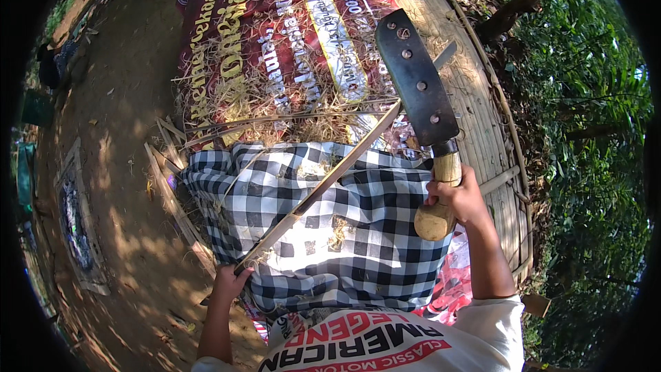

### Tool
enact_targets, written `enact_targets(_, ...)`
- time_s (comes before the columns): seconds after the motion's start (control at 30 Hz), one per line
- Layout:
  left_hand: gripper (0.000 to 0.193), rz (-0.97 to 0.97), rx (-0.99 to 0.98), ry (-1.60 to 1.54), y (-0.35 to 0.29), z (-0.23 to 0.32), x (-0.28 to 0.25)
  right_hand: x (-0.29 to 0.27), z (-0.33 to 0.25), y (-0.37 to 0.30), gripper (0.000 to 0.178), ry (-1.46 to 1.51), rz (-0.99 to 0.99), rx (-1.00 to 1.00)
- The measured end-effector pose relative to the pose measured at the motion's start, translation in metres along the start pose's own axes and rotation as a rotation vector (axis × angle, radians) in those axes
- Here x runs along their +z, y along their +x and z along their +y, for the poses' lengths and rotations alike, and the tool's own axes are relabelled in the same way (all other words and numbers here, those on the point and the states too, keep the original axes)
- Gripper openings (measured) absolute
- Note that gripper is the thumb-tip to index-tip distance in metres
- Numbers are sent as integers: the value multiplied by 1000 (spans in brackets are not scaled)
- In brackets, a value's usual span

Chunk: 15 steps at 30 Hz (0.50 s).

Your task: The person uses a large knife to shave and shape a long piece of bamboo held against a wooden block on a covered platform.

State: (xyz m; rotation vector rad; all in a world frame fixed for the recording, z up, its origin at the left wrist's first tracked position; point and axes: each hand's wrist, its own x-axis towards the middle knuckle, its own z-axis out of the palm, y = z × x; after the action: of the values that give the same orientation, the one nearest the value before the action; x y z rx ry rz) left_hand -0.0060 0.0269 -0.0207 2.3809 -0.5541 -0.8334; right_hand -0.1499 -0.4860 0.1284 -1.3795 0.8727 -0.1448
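The right hand (pixel 460 196) is gripping a cleaver (pixel 417 83) above the bamboo strip (pixel 323 182) the left hand (pixel 231 282) is pinching; a slip could cut the lap beneath.

Cleaver handle (pixel 441 196) partly inside right fist (pixel 460 200)

You're outdoors, in a rural open-air work spot w/ no bench in sight. Bare dirt ground (pixel 131 186) on your left, dappled w/ sun & shade. Dense green trees (pixel 592 138) on your right. You sit on a woven bamboo platform (pixel 482 110), a red printed banner (pixel 275 48) spread over it as a mat, littered w/ dry shavings (pixel 289 103). Split bamboo slats (pixel 172 186) lie at the platform edge. It all points to a village craft yard for hand-cutting bamboo, not a home or shop.
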Motion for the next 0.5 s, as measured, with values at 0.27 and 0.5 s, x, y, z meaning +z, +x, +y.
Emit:
enact_targets(0.27,49,17,9,-31,-1,26,-8,-8,-4,-2,21,-64,-73,21)
enact_targets(0.5,49,-1,-30,-62,-1,34,-16,13,23,-20,22,-204,-149,148)
